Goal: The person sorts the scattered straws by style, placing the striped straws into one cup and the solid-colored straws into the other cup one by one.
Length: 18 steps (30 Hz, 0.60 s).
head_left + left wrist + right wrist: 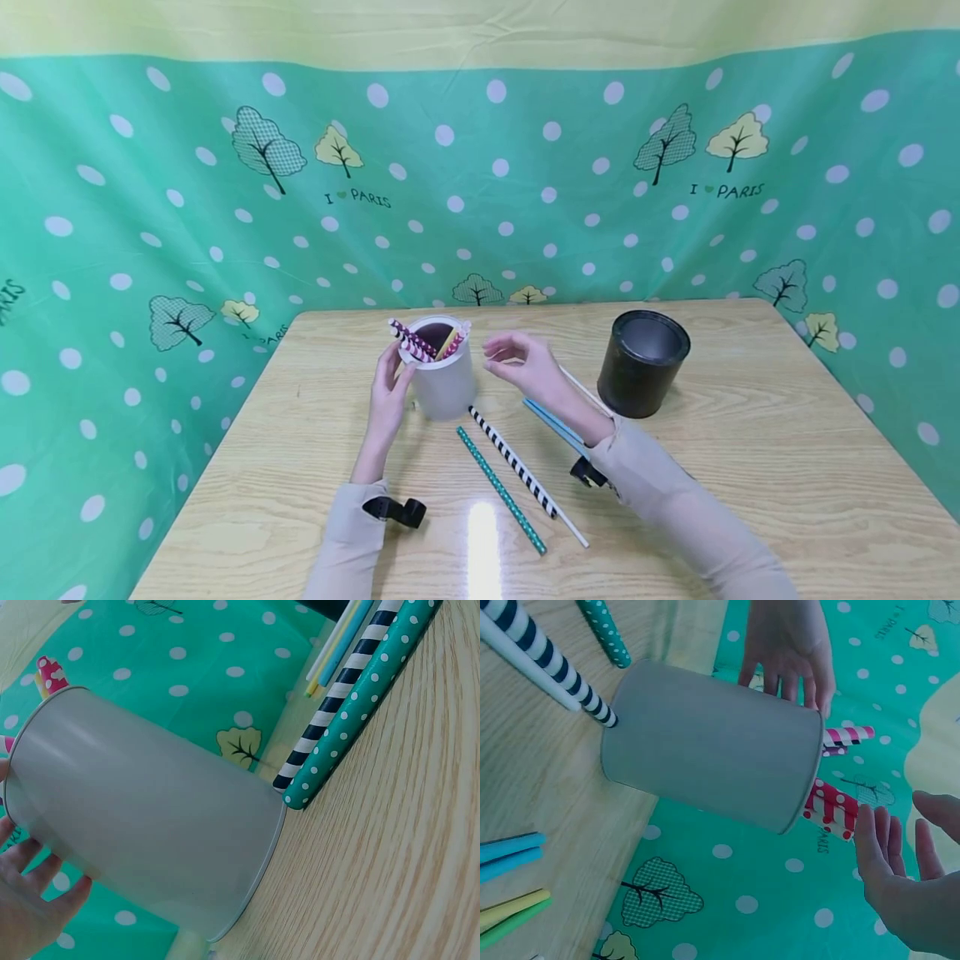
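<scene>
A light grey can (444, 388) stands upright on the table with several paper straws (414, 343) in it, patterned in pink, purple and red with white. The left hand (387, 392) holds the can's left side just under the rim, thumb in front and fingers behind; in the left wrist view, its fingertips (76, 889) lie against the wall. To the right of the rim, the right hand (528, 367) hovers with loosely bent fingers and nothing in them. The right wrist view has this hand (900, 877) close to a red dotted straw (831, 810) that sticks out of the can.
In front of the can lie a green dotted straw (501, 490), a black-and-white striped straw (513, 460) and a white straw (573, 529). Blue straws (555, 425) lie under the right forearm; yellow and green ones (514, 919) are beside them. A black can (643, 367) stands at the right.
</scene>
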Each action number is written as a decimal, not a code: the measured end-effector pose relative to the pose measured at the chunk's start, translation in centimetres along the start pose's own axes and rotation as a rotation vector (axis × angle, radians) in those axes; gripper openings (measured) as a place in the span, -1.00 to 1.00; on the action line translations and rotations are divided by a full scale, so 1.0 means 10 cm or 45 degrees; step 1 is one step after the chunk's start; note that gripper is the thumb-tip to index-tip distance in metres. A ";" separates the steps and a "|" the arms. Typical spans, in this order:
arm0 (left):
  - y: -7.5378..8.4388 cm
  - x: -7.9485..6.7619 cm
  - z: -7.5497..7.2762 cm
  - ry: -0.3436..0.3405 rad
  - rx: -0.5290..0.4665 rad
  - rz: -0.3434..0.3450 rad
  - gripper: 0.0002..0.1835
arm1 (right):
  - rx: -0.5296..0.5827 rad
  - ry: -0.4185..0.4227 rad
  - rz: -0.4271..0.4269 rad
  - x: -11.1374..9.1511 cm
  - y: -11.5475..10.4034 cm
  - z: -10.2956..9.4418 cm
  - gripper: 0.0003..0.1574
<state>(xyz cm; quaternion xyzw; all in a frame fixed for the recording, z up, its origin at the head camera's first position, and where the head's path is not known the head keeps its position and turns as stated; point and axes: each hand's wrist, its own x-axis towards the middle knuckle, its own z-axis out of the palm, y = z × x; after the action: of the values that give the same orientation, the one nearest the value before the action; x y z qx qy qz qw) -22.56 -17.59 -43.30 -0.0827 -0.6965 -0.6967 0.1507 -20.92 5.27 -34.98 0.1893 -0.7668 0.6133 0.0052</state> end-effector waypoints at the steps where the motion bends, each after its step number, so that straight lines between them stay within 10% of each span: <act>1: 0.00 0.00 0.00 -0.001 0.001 0.002 -0.47 | -0.012 -0.018 0.003 -0.01 0.01 0.01 -0.68; 18: 0.01 0.00 0.01 0.006 0.003 0.001 -0.47 | -0.167 -0.366 0.024 -0.11 0.24 0.09 -0.69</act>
<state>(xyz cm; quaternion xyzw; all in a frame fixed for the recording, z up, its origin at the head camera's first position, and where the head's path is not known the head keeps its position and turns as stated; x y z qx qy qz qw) -22.50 -17.52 -43.19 -0.0813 -0.6970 -0.6958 0.1527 -20.45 5.14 -37.71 0.2670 -0.7998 0.5286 -0.0980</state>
